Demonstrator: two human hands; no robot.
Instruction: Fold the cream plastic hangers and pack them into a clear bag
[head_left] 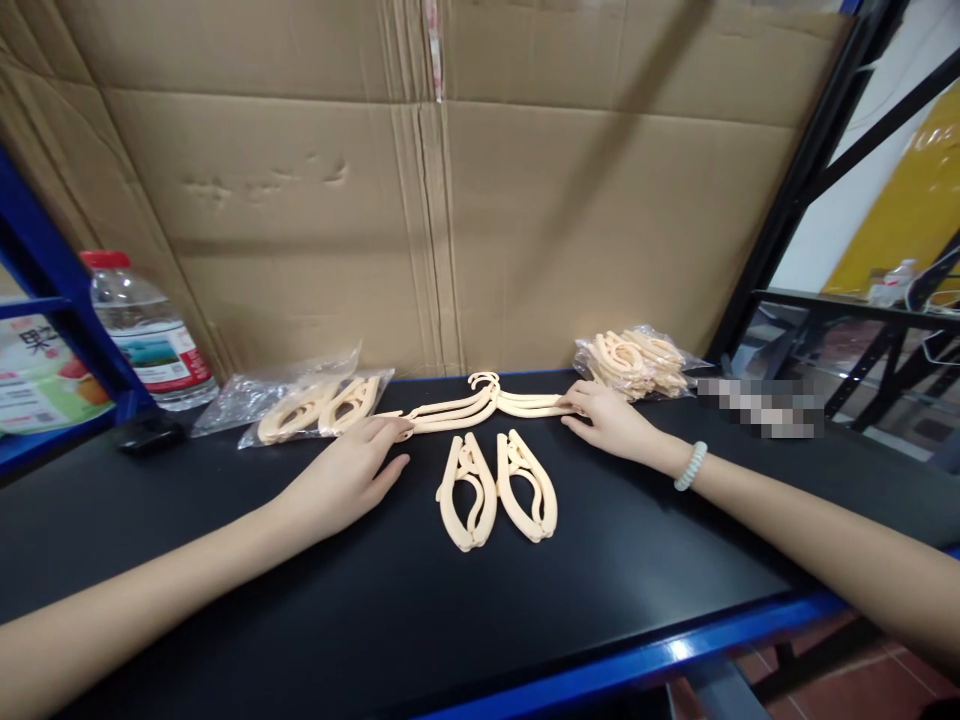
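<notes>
An unfolded stack of cream plastic hangers (480, 402) lies spread wide on the black table top (375, 600). My left hand (349, 475) rests on its left arm tip, fingers stretched and pressing down. My right hand (609, 418), with a bead bracelet at the wrist, grips the right arm tip between curled fingers. Two folded cream hangers (496, 488) lie side by side just in front, between my hands.
A clear bag with folded hangers (322, 405) lies at the left. A bagged pile of hangers (634, 362) sits at the back right. A water bottle (146, 335) stands far left beside a small black object (150, 433). Cardboard (450, 200) walls the back. A blue table edge (660, 655) runs along the front.
</notes>
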